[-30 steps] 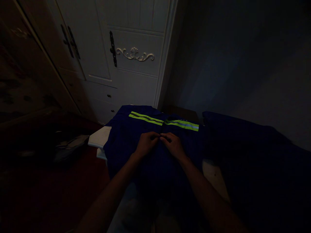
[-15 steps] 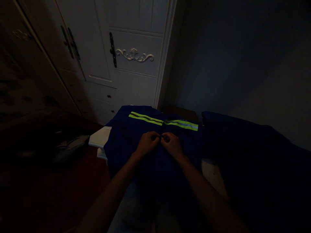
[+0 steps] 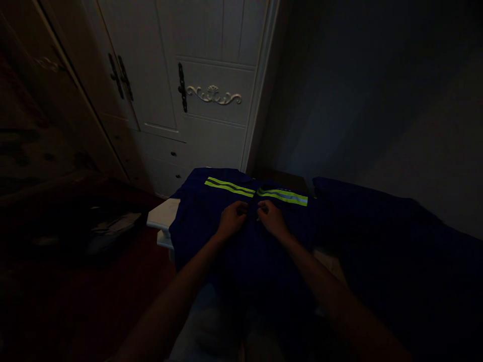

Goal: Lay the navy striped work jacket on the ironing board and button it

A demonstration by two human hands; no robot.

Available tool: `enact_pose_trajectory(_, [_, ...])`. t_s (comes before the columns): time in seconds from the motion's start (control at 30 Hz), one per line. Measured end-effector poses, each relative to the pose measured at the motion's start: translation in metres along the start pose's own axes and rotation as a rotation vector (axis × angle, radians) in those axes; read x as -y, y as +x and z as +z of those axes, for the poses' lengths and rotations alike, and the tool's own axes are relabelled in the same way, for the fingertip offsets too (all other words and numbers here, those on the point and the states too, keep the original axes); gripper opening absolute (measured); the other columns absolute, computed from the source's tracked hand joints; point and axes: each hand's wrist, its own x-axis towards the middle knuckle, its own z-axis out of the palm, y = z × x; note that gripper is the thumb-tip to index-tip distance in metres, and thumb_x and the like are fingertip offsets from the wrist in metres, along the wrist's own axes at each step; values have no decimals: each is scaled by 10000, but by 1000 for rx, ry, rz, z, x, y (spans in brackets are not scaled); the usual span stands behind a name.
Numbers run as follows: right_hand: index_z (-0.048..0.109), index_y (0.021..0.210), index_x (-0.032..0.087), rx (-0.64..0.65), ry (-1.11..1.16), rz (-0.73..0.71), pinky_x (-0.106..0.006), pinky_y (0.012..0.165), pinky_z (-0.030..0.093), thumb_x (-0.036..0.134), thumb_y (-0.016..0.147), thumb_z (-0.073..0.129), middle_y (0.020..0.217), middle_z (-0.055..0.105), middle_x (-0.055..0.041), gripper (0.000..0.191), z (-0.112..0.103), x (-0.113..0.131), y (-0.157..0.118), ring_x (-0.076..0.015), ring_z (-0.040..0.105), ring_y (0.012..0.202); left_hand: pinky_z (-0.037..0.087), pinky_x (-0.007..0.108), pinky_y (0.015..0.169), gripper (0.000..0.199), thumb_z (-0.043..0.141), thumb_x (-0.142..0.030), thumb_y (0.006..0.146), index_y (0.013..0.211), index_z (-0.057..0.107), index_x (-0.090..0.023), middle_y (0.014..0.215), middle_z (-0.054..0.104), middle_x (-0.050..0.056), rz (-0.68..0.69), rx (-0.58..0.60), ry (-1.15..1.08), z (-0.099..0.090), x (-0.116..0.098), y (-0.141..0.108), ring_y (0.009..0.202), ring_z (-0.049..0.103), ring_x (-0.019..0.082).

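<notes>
A dark blue work jacket [image 3: 211, 216] with yellow-green reflective stripes across the chest lies spread out, front up. Just below the stripes, my left hand [image 3: 233, 220] has its fingers curled on the cloth at the left edge of the front opening. My right hand [image 3: 271, 219] pinches the opposite edge, a small gap away from the left. Deep shadow hides the fingertips and whatever small fastener may lie between them.
Under the jacket a white table or stool corner [image 3: 163, 213] sticks out at left. More dark blue cloth [image 3: 377, 206] lies on the right. Behind stands a white wardrobe [image 3: 215, 133] with dark handles. Dark items [image 3: 109, 231] rest on the red floor at left.
My hands were together at the front opening and have drawn slightly apart. The camera view has shifted a little; the jacket stays in place.
</notes>
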Motion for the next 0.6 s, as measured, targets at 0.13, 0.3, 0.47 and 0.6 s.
enact_pose_trajectory(0.13, [585, 1266, 160, -23, -333, -237, -358, 953, 492, 79, 808, 493, 1207, 626, -135, 475, -9, 7, 25, -238, 614, 1100, 500, 344, 898, 418, 551, -130, 819, 1235, 574, -155, 1156, 660, 116, 113, -72, 258, 0, -11, -11, 1011, 645, 218])
enact_pose_trajectory(0.3, [529, 1387, 256, 211, -683, -308, -349, 872, 522, 40, 827, 483, 1449, 462, -128, 602, -18, 17, 61, -249, 652, 1046, 466, 421, 947, 398, 537, -285, 886, 1266, 554, -166, 1321, 558, 170, 222, -5, 616, -7, -22, -37, 1162, 563, 299])
enact_pose_trajectory(0.47, [703, 1098, 244, 410, -856, -386, -334, 835, 504, 144, 905, 494, 1368, 559, -101, 301, -26, 30, 88, -250, 664, 1028, 307, 519, 1116, 576, 458, -473, 925, 1323, 534, -63, 1439, 470, 254, 153, 99, 714, -13, -12, -63, 1379, 381, 377])
enact_pose_trajectory(0.6, [703, 1023, 222, 405, -880, -374, -333, 788, 488, 154, 911, 504, 1092, 701, -122, 239, -35, 36, 100, -266, 674, 976, 158, 561, 1179, 729, 349, -643, 911, 1433, 462, -147, 1532, 375, 189, 170, 105, 714, -17, -1, -78, 1450, 273, 356])
